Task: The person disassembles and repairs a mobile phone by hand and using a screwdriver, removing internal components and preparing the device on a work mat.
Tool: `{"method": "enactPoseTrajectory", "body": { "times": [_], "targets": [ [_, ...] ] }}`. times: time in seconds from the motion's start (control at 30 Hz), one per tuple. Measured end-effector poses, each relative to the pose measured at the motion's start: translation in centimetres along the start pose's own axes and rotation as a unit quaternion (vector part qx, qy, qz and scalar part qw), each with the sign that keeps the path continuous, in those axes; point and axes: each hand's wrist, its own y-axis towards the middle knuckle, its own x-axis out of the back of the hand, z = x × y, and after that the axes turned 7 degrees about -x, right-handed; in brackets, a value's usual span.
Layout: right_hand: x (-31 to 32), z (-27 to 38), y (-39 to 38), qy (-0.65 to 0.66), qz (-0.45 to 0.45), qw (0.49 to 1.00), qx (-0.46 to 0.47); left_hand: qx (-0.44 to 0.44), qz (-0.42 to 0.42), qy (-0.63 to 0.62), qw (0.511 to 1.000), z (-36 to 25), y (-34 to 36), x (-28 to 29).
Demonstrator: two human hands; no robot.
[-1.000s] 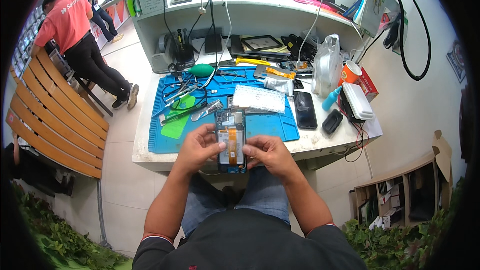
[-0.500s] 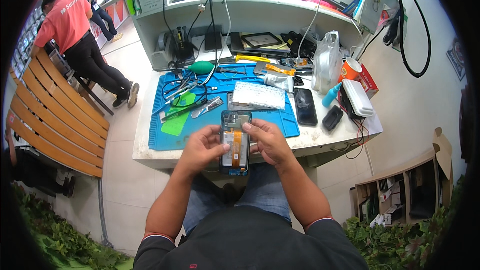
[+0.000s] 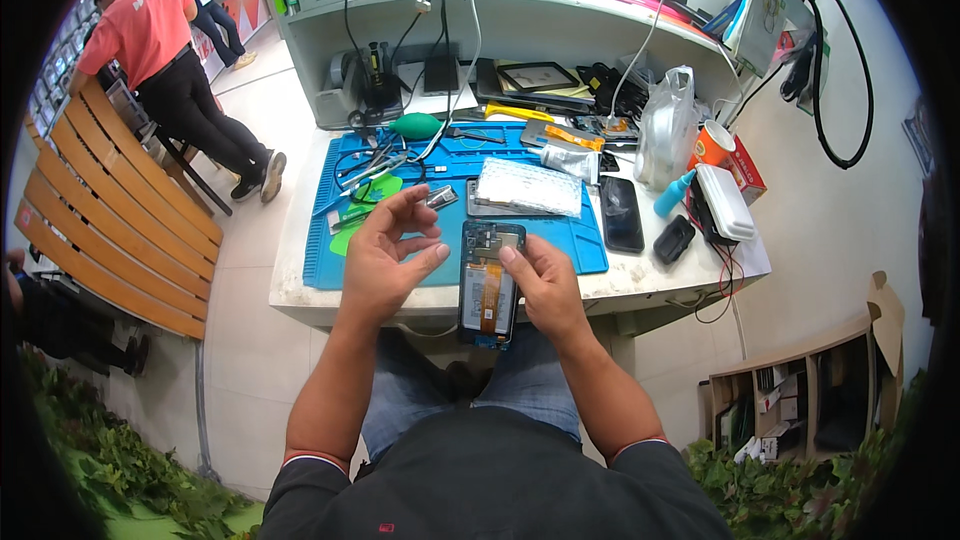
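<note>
An opened phone [image 3: 489,285] with its back cover off shows a battery and an orange flex cable [image 3: 491,298]. My right hand [image 3: 545,280] grips it by the right side, thumb on the upper inner part, over the front edge of the table. My left hand [image 3: 388,255] is raised to the left of the phone, fingers apart and nothing in them. Beyond the hands lies a blue repair mat [image 3: 440,232] with a bubble-wrapped flat item [image 3: 527,187], a green sheet [image 3: 377,190] and a metal tool [image 3: 441,197], partly behind my left fingers.
Right of the mat are a black phone [image 3: 622,215], a small black case [image 3: 674,239], a blue bottle [image 3: 672,194] and a white box [image 3: 724,202]. A green air blower [image 3: 415,126] lies at the back. Cables hang from the shelf [image 3: 500,0]. A person in red [image 3: 150,25] stands left.
My left hand has let go of the phone and moved up and left, fingers opening. The phone stays in my right hand, shifted slightly right in the picture.
</note>
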Motion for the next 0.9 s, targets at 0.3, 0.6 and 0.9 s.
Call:
{"method": "enactPoseTrajectory", "body": {
  "times": [0.3,0.6,0.9],
  "targets": [
    [-0.8,2.2,-1.6,-0.176,-0.030,0.982,0.055,-0.113,0.065,0.092,0.987,-2.1,0.9,-2.2],
    [-1.6,3.8,-2.3,-0.300,-0.046,0.947,0.106,-0.119,0.102,0.163,0.974,-3.3,1.0,-3.1],
    [-1.8,4.2,-2.7,-0.349,-0.041,0.925,0.142,-0.110,0.106,0.181,0.972,-3.5,0.9,-3.2]
  ]
}}
